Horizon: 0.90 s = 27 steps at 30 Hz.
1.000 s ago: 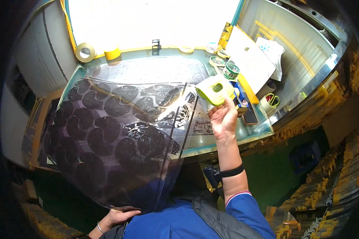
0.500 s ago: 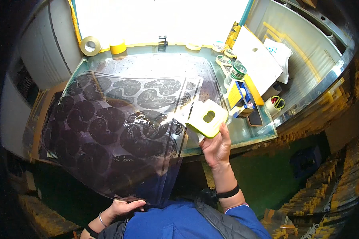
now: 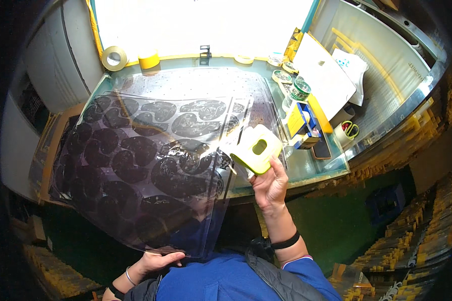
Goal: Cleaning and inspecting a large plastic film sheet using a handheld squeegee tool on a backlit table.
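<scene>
A large transparent film sheet (image 3: 130,145) printed with dark, rounded, curling shapes slants over the near edge of the glass-topped table. At its bottom edge, close to my body, my left hand (image 3: 158,261) pinches the film, thumb on top and fingers underneath. My right hand (image 3: 270,185) grips a white and lime-green hole punch (image 3: 258,146) with an oval opening in its top. The punch is at the film's right margin, where glare and its own body hide whether the film edge lies in its slot.
A bright light panel (image 3: 201,27) backs the table. Tape rolls (image 3: 114,58) stand along the far edge. On the right are a blue tape dispenser (image 3: 302,125), green tape rolls (image 3: 300,89), a phone (image 3: 322,149) and a cup with scissors (image 3: 345,132).
My right hand and the hole punch have shifted slightly left, and the punch has tilted a little. My left hand stays at the film's near edge.
</scene>
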{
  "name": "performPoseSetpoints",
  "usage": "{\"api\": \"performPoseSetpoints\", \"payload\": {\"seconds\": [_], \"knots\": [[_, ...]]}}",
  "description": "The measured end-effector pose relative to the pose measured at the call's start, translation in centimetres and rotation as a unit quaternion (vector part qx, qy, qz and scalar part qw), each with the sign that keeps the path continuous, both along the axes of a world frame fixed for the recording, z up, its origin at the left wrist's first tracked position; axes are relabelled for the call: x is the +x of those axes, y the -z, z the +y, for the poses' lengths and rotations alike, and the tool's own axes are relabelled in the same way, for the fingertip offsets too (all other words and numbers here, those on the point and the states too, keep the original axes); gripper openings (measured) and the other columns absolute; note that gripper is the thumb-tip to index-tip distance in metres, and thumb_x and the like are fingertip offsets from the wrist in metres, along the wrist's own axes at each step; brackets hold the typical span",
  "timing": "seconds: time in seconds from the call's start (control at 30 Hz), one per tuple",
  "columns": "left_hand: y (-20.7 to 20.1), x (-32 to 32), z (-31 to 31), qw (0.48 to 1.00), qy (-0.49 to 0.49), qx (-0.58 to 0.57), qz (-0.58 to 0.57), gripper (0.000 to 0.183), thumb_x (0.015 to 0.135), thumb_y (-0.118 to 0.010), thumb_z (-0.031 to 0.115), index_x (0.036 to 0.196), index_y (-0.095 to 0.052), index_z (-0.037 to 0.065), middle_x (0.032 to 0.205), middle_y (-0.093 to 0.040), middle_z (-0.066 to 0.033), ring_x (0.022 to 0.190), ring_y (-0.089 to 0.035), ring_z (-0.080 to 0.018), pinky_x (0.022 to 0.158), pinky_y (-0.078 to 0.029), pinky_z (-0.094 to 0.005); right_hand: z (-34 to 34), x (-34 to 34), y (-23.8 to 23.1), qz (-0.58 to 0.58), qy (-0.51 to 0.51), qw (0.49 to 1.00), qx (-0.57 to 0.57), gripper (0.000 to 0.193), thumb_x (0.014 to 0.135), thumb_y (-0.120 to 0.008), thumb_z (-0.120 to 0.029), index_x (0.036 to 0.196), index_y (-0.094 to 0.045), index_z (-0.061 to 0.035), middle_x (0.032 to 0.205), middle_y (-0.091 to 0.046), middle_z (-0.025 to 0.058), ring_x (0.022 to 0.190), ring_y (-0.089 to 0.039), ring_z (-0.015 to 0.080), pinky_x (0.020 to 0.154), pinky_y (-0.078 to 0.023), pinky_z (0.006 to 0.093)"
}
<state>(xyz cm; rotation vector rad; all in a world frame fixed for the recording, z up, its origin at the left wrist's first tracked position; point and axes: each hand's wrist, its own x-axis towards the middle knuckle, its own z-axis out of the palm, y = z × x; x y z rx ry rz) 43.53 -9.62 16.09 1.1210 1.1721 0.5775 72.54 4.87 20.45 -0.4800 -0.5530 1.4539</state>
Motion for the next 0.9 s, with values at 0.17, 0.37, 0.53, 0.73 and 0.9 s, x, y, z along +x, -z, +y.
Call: {"api": "performPoseSetpoints", "payload": {"seconds": [0.17, 0.37, 0.53, 0.73, 0.9], "knots": [[-0.4, 0.2, 0.2, 1.000, 0.004, 0.024, -0.003, 0.011, 0.076, -0.066, 0.009, 0.080, -0.065, -0.001, 0.068, -0.064, -0.0065, 0.060, -0.061, -0.0127, 0.056, -0.049, -0.0238, 0.8, 0.8, 0.6, -0.055, 0.021, 0.997, -0.053, 0.029, 0.083, -0.050, -0.022, 0.105, -0.045, -0.0027, 0.098, -0.056, 0.0089, 0.086, -0.059, 0.0168, 0.062, -0.051, 0.0297], [-0.9, 1.7, 1.6, 0.986, -0.103, 0.054, -0.121, 0.022, 0.070, -0.068, 0.003, 0.088, -0.056, -0.001, 0.072, -0.060, -0.0091, 0.057, -0.058, -0.0155, 0.048, -0.047, -0.0246, -0.7, 1.8, -1.8, -0.076, 0.077, 0.993, -0.044, 0.054, 0.078, -0.054, -0.034, 0.122, -0.037, -0.0079, 0.116, -0.049, 0.0052, 0.106, -0.050, 0.0186, 0.087, -0.043, 0.0348], [-2.0, 3.6, 4.9, 0.977, -0.129, 0.079, -0.153, 0.022, 0.068, -0.068, -0.001, 0.087, -0.057, 0.002, 0.071, -0.059, -0.0045, 0.055, -0.055, -0.0115, 0.048, -0.044, -0.0217, -3.9, 2.5, -2.3, -0.066, -0.209, 0.975, -0.047, 0.060, 0.070, -0.060, -0.028, 0.117, -0.042, 0.0030, 0.106, -0.055, 0.0123, 0.097, -0.055, 0.0214, 0.082, -0.046, 0.0343], [-1.9, 5.6, 6.3, 0.948, -0.199, 0.162, -0.189, 0.018, 0.070, -0.068, 0.000, 0.086, -0.061, 0.002, 0.077, -0.061, -0.0024, 0.063, -0.055, -0.0063, 0.053, -0.045, -0.0194, -3.5, -1.9, -4.0, -0.168, -0.415, 0.893, -0.040, 0.067, 0.066, -0.065, -0.024, 0.120, -0.040, 0.0050, 0.111, -0.053, 0.0112, 0.101, -0.051, 0.0160, 0.090, -0.038, 0.0281], [-2.4, 4.8, 5.5, 0.962, -0.198, 0.112, -0.148, 0.019, 0.069, -0.068, -0.001, 0.086, -0.060, 0.002, 0.076, -0.061, -0.0025, 0.061, -0.056, -0.0074, 0.050, -0.044, -0.0195, -2.9, -2.1, -5.1, -0.145, -0.405, 0.903, 0.018, 0.069, 0.064, -0.066, -0.025, 0.121, -0.040, 0.0052, 0.112, -0.052, 0.0124, 0.102, -0.051, 0.0174, 0.090, -0.038, 0.0286]]}}
